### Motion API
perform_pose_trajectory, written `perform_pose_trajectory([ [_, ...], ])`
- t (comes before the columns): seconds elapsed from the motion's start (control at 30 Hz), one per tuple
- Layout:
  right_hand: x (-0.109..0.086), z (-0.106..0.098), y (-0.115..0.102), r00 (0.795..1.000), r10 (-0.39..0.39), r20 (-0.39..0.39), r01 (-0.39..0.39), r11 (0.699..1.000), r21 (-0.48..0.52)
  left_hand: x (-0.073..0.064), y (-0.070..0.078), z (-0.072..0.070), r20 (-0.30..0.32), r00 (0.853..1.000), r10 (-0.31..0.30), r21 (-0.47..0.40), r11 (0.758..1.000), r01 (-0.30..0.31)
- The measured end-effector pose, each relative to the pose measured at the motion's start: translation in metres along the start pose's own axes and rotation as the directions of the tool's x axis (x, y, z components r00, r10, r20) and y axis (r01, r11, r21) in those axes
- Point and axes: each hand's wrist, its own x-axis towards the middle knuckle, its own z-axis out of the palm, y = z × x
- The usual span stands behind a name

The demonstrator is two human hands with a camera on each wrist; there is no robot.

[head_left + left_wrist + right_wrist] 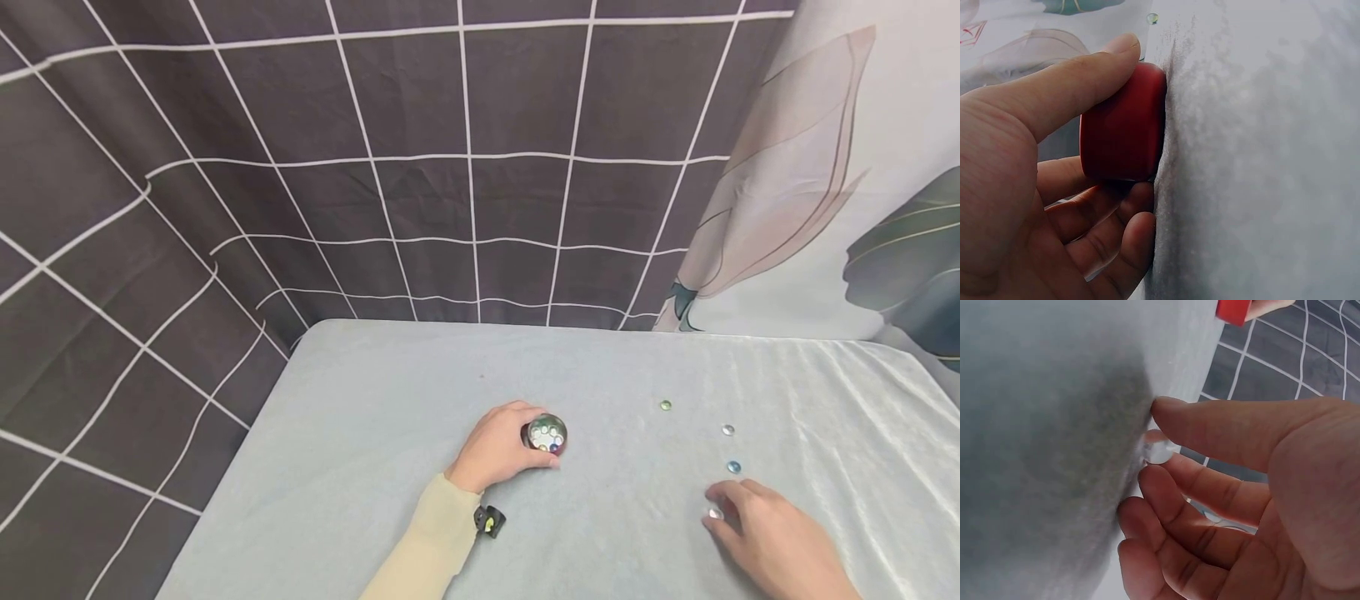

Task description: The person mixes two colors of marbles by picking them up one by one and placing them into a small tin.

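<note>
"What's the left hand [497, 448] doing?"

"Thumb and fingers grip the red cup [548, 436] at its side, probably to steady it. It sits on the cloth [360, 392], mouth up, so several beads show inside."

"And the right [780, 533]?"

"Thumb and fingers curl round a pale bead [716, 514], low at the cloth; I can't tell how firmly they press. Such a small thing seems to call for fingertips."

"Anything close by?"

"The blue bead [734, 467] lies just beyond the index finger, near enough, I'd judge, to be nudged. The clear bead [728, 430] is a bit farther off, and the green bead [666, 405] lies to its left, towards the cup. A dark checked curtain [525, 200] hangs behind."
</note>
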Motion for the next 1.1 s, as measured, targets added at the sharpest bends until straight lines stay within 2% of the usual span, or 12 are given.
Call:
perform_pose_trajectory([
  [0.4, 0.0014, 0.0019, 0.0033, 0.997, 0.043, 0.062, -0.042, 0.999, -0.008, 0.0004, -0.0003, -0.0007, -0.002, 1.0, 0.005, 0.005, 1.0, -0.005],
  [0.8, 0.0016, 0.0027, 0.0028, 0.999, 0.02, 0.026, -0.019, 1.0, -0.009, 0.0001, -0.0007, -0.0012, -0.002, 1.0, 0.005, 0.004, 1.0, -0.005],
  [1.1, 0.0027, 0.0023, 0.0025, 0.995, 0.052, 0.086, -0.051, 0.999, -0.016, 0.0005, -0.0021, 0.0001, 0.001, 1.0, 0.009, 0.005, 1.0, -0.009],
])
